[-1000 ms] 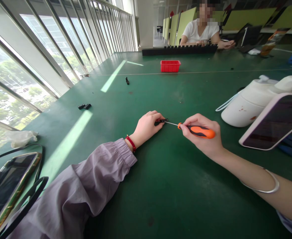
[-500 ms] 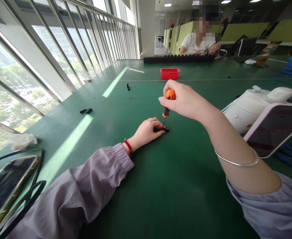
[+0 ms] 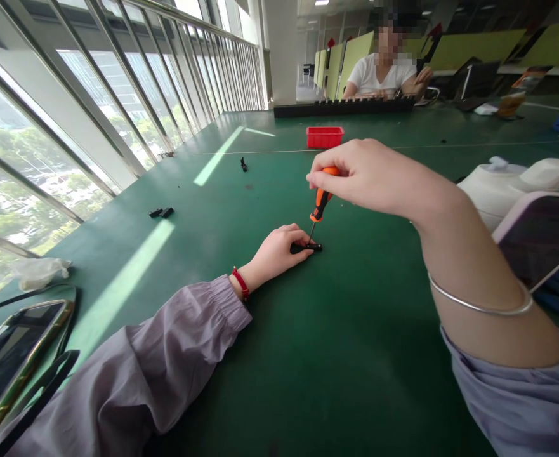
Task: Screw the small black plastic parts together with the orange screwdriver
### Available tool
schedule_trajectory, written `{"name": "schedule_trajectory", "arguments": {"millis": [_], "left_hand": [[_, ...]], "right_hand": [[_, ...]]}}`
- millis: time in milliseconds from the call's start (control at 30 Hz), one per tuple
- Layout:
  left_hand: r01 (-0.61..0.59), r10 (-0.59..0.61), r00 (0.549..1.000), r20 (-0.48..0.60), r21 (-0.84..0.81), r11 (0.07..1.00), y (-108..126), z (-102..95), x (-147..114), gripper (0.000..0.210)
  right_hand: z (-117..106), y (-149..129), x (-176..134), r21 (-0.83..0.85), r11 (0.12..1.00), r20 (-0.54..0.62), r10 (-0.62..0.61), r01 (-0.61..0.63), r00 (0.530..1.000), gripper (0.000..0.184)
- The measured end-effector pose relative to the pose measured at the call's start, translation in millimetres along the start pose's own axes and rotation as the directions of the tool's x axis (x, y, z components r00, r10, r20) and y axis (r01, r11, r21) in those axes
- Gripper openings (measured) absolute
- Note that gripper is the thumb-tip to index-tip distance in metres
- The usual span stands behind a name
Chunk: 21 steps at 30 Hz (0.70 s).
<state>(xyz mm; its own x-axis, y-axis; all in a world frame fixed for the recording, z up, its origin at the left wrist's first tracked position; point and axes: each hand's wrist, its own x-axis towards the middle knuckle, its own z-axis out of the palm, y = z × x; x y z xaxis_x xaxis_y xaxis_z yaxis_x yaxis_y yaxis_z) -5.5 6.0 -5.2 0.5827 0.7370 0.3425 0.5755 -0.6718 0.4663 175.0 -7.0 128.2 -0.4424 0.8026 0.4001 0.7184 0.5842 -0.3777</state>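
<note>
Pinched against the green table [image 3: 279, 355] by my left hand [image 3: 279, 251] is a small, narrow black piece [image 3: 315, 247]. Its left part is covered by the fingers, so its kind does not show. My right hand [image 3: 350, 174] grips an orange and black screwdriver [image 3: 322, 202] by the top of its handle. The screwdriver leans slightly, its thin shaft pointing down and its tip meeting the black piece beside my left fingertips.
A red bin [image 3: 325, 137] stands farther back, before a long black bar [image 3: 341, 109]. Small black parts [image 3: 161, 212] lie left. A phone [image 3: 19, 355] and cable are near left; a white bottle [image 3: 493, 187] and pink-edged tablet [image 3: 545, 235] stand right. A person [image 3: 384, 73] sits opposite.
My right wrist and forearm have swung to the right and the hand has turned over the handle. The screwdriver tilts more. My left hand stays on the black piece.
</note>
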Motion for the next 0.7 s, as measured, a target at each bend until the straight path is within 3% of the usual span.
{"name": "schedule_trajectory", "arguments": {"millis": [100, 233, 333, 533, 700], "left_hand": [[0.0, 0.0, 1.0, -0.007, 0.0, 1.0, -0.4, 0.6, -0.2, 0.009], [-0.013, 0.013, 1.0, -0.008, -0.005, 1.0, -0.7, 1.3, -0.5, 0.009], [-0.009, 0.009, 1.0, -0.01, -0.013, 1.0, 0.3, 0.9, -0.7, 0.008], [0.018, -0.018, 1.0, 0.01, -0.018, 1.0, 2.4, -0.3, -0.6, 0.01], [0.012, -0.012, 1.0, 0.009, 0.019, 1.0, 2.6, 0.2, -1.4, 0.014]], "right_hand": [[-1.9, -11.2, -2.8, -0.067, 0.997, 0.059, 0.053, -0.049, 0.997, 0.015], [-4.7, -20.7, -5.6, -0.08, 0.99, 0.149, 0.13, -0.119, 0.98, 0.029], [-3.9, -20.9, -5.0, -0.083, 0.99, 0.133, 0.127, -0.117, 0.983, 0.036], [-3.5, -16.6, -4.6, -0.125, 0.986, 0.108, 0.122, -0.109, 0.987, 0.022], [-6.9, -17.5, -6.5, -0.129, 0.981, 0.139, 0.163, -0.146, 0.977, 0.039]]}}
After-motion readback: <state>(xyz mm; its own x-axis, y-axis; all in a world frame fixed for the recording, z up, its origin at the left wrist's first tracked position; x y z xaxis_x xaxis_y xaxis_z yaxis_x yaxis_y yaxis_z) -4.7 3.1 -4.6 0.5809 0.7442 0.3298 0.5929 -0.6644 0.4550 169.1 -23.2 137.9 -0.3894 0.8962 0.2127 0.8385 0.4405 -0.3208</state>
